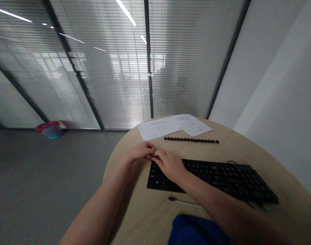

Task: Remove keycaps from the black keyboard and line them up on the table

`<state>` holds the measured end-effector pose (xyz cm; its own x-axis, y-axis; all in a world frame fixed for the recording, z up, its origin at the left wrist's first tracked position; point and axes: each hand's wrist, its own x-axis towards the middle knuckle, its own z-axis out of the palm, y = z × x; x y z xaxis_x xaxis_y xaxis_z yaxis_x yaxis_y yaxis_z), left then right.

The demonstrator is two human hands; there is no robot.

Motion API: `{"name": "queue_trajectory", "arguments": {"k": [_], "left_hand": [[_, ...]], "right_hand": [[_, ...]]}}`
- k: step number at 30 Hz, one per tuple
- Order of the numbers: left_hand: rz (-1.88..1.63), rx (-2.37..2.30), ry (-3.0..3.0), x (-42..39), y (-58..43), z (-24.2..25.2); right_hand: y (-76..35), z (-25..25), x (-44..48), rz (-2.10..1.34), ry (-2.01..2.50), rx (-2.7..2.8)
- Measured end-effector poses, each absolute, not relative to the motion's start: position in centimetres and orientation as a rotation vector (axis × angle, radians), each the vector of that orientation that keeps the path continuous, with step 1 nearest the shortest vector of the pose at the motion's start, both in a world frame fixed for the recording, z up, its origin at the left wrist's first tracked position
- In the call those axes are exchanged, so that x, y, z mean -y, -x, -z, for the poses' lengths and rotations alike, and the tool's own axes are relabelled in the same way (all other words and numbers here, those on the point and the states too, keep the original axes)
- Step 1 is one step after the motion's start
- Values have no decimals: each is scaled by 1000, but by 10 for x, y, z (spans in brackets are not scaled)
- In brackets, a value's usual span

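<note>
A black keyboard (216, 175) lies on the round wooden table, its top-left corner under my hands. My right hand (172, 166) rests over the left end of the keyboard, fingers closed around what looks like a wire keycap puller (158, 158); only its thin, pale wires show. Right beside it, my left hand (141, 151) is at the keyboard's upper left corner with its fingers bent and pinched together. Whatever the left fingertips hold, if anything, is hidden. Beyond the keyboard, small black keycaps (191, 139) stand in a straight row.
Printed paper sheets (159, 127) lie at the table's far edge. A toothbrush-like brush (184, 202) with a dark head lies in front of the keyboard, near a blue cloth (196, 231). On the floor at left stands a red and blue basket (50, 130). Glass partitions with blinds rise behind.
</note>
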<state>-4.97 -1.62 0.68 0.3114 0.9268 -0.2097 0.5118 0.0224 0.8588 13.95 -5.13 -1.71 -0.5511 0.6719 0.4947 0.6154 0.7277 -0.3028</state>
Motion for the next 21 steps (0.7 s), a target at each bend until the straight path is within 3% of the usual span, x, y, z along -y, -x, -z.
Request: {"name": "queue_trajectory", "arguments": {"k": [9,21], "left_hand": [[-591,-1520,-1618,17,42,-11],[-673,-1573,-1608,18,41,-15]], "right_hand": [[-138,19,52,-48,1006,2336],[-138,20,47,-225,979,2200]]}}
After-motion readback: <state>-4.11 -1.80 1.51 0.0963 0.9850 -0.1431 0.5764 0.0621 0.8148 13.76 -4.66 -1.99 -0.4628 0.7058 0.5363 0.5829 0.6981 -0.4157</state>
